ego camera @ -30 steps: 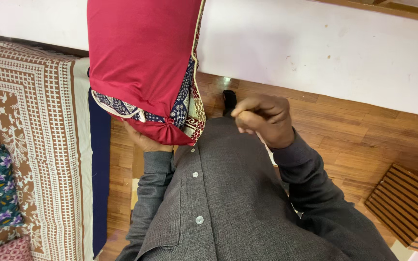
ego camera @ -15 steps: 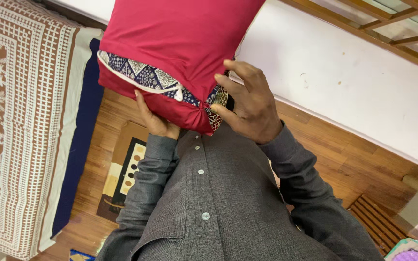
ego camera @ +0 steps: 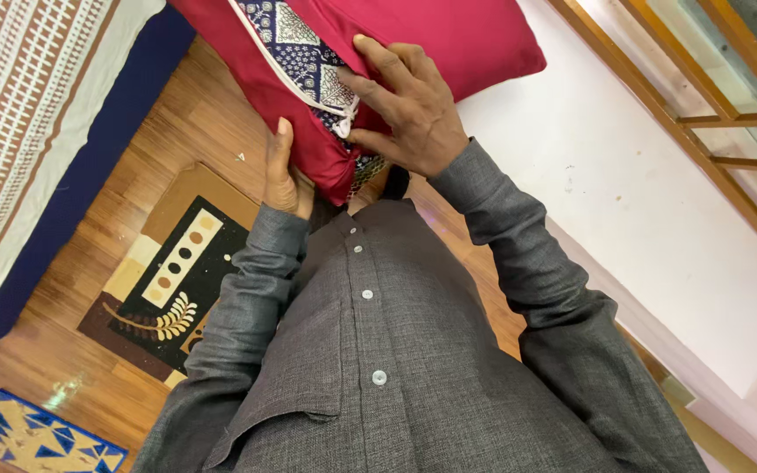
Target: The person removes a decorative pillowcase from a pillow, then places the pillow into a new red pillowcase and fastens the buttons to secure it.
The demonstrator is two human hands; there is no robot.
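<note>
- The red pillow (ego camera: 449, 39) is held up in front of the person's chest, its lower end just above the grey shirt (ego camera: 370, 350).
- The left hand (ego camera: 284, 175) cups that lower end from beneath, palm against the cloth, thumb up along the side.
- The right hand (ego camera: 405, 109) lies spread on the pillow's face, fingertips pressing at the blue patterned inner cushion (ego camera: 304, 48) that shows through the cover's open seam.
- Judging from this, the cushion is mostly inside; the opening beside the right fingers is not yet closed.
- Below the left hand lie a brown patterned mat (ego camera: 168, 280) and wooden floor (ego camera: 194, 123).
</note>
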